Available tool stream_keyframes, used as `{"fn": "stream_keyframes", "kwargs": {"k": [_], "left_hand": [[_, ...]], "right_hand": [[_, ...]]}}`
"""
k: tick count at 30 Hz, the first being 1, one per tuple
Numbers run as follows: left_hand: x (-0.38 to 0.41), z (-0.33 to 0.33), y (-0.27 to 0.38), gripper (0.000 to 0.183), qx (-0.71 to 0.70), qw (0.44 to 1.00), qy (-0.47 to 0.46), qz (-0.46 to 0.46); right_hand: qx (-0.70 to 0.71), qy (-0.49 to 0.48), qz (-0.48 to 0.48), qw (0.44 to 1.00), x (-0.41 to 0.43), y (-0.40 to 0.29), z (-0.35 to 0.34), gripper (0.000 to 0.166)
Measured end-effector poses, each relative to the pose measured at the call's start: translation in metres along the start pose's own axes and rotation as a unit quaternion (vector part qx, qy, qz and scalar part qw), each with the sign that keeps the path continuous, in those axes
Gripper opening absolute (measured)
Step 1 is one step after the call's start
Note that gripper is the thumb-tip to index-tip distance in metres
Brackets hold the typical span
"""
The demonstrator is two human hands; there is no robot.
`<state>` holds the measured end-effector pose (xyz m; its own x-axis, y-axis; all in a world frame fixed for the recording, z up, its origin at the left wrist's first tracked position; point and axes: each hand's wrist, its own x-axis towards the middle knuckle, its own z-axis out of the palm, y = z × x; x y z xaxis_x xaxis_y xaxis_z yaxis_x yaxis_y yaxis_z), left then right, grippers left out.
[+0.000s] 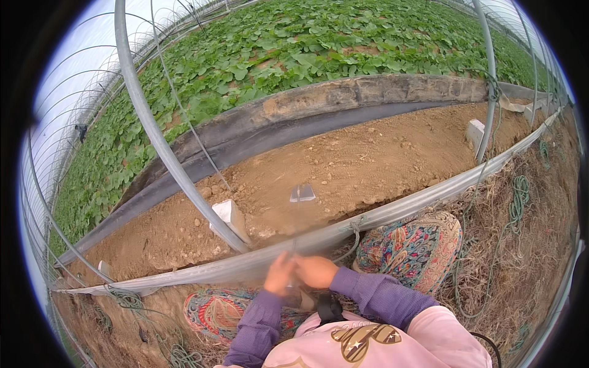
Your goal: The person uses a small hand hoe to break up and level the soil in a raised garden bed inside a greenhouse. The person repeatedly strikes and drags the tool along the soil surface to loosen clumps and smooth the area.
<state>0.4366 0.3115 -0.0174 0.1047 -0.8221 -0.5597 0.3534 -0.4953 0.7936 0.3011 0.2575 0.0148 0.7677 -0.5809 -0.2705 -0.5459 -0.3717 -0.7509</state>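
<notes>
A hoe-like tool stretches away from me, its flat grey metal blade (303,193) resting against the brown soil of the bank. Its thin handle is mostly lost in motion blur. Close to my body, my left hand (280,274) and my right hand (316,271) come together around the near end of that handle, fingers closed; both are blurred. Just beyond them runs a rolled strip of translucent plastic film (405,207), passing beneath the handle. Part of the handle below my hands is hidden.
A metal hoop pipe (152,124) rises beside a white block (229,216) on the left; another pipe (488,83) stands right. A dark plastic sheet (331,117) borders leafy green plants (299,50). Green rope (519,198) lies on dry grass.
</notes>
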Motion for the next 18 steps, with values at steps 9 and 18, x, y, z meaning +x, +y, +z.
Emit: {"fn": "stream_keyframes", "kwargs": {"k": [9, 18], "left_hand": [[0.062, 0.027, 0.074, 0.053, 0.108, 0.992, 0.0, 0.062], [0.152, 0.048, 0.121, 0.05, 0.225, 0.974, 0.01, 0.038]], "right_hand": [[-0.036, 0.055, -0.254, 0.965, -0.044, -0.05, -0.081, 0.037], [-0.038, -0.003, -0.252, 0.967, -0.059, -0.05, -0.072, 0.047]]}}
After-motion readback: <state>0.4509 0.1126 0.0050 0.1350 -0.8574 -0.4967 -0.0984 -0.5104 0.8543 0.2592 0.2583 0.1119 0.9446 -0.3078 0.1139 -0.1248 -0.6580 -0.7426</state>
